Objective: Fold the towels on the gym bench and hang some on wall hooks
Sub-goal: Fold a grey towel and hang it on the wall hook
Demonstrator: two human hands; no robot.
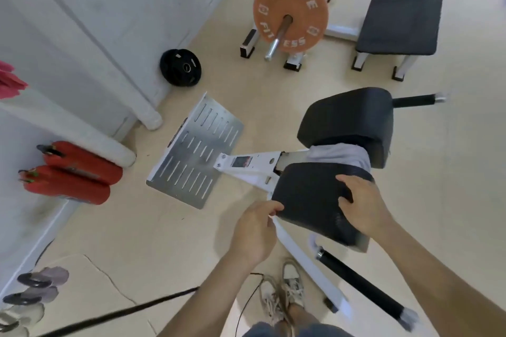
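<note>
A grey towel (339,156) lies bunched in the gap between the two black pads of a gym machine. My right hand (361,208) rests on top of the near black pad (309,200), with its fingers bent over the surface. My left hand (254,230) is at that pad's near left corner, thumb and fingers curled together and pinching its edge. The far pad (347,117) is bare. A pink towel (11,82) hangs at the left edge of the view, against the wall.
The machine's steel foot plate (194,156) and white frame (252,164) stretch left of the pads. Black handles (358,282) stick out near my feet. An orange weight plate (290,16), a stool (399,22), a black plate (180,67), two red extinguishers (74,172) and slippers (35,290) stand around.
</note>
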